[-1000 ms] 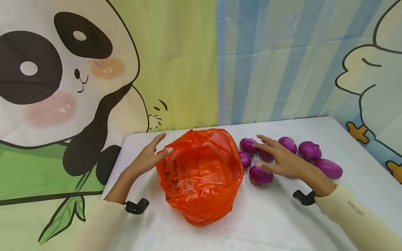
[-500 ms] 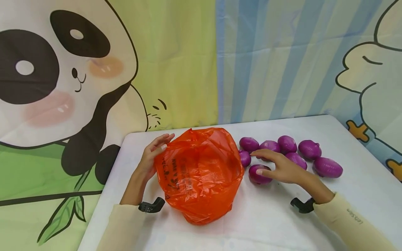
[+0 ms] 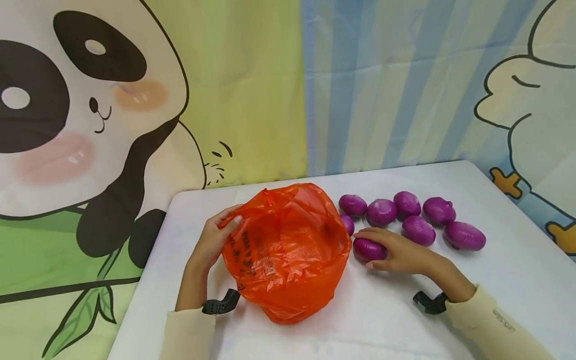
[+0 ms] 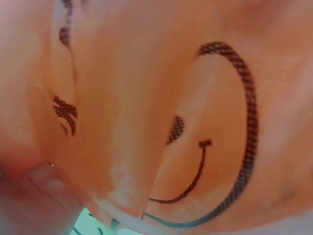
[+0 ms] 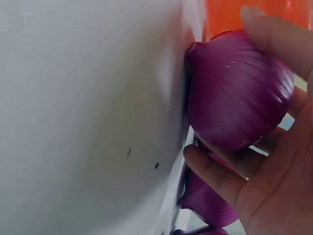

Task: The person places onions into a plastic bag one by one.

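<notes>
An orange-red plastic bag (image 3: 292,260) with black print stands on the white table, its mouth spread wide. At its left rim is my left hand (image 3: 213,242), thumb over the edge and fingers behind the film. The bag's film (image 4: 210,107), with a printed smile, fills most of the left wrist view. My right hand (image 3: 402,250) holds a purple-red onion (image 3: 365,249) just right of the bag. In the right wrist view the thumb lies across one side of this onion (image 5: 239,93), with the other fingers around and beneath it.
Several more purple onions (image 3: 418,230) lie in a loose cluster at the back right. One small onion (image 3: 347,224) is partly hidden behind the bag's right edge. A cartoon-printed curtain (image 3: 252,100) rises behind the white table (image 3: 382,325).
My left hand has moved onto the bag's left rim. The right hand has come down and left from above the onions and taken hold of the nearest one.
</notes>
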A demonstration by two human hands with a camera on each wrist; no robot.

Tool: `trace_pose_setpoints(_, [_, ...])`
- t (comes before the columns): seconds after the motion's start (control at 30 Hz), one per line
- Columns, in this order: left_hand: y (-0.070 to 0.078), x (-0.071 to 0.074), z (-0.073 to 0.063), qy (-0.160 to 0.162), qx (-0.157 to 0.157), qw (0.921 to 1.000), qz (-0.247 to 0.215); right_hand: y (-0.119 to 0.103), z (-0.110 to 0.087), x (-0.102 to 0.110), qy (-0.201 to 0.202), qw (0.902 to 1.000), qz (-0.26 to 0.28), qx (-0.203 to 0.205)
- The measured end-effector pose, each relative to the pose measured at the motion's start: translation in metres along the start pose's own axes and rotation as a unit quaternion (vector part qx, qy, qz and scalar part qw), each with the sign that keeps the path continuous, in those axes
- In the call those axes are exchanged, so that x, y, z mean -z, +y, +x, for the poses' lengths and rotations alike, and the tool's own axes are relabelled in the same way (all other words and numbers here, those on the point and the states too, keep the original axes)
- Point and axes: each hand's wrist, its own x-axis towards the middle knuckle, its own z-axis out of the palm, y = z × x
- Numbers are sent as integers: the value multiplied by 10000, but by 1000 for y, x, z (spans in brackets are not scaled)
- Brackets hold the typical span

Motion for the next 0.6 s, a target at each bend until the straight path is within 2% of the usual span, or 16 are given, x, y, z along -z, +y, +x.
trace_pose_setpoints(0.07, [1,0,-3,208,-1,9998,-23,0,0,-1,24,10000,-34,-32])
trace_pose_setpoints(0.13, [3,-1,-5,365,-59,9990,-234,0,0,-2,51,10000,-67,-49])
trace_pose_setpoints(0.27, [8,-2,-8,546,-102,9966,-615,-1,0,-1,34,10000,-63,30])
trace_pose_setpoints(0.43, [14,-3,-11,585,35,9961,-665,-4,1,3,58,10000,-35,63])
trace_pose_setpoints(0.6, [15,-8,-10,357,195,9980,-487,-10,0,12,199,9998,43,-20])
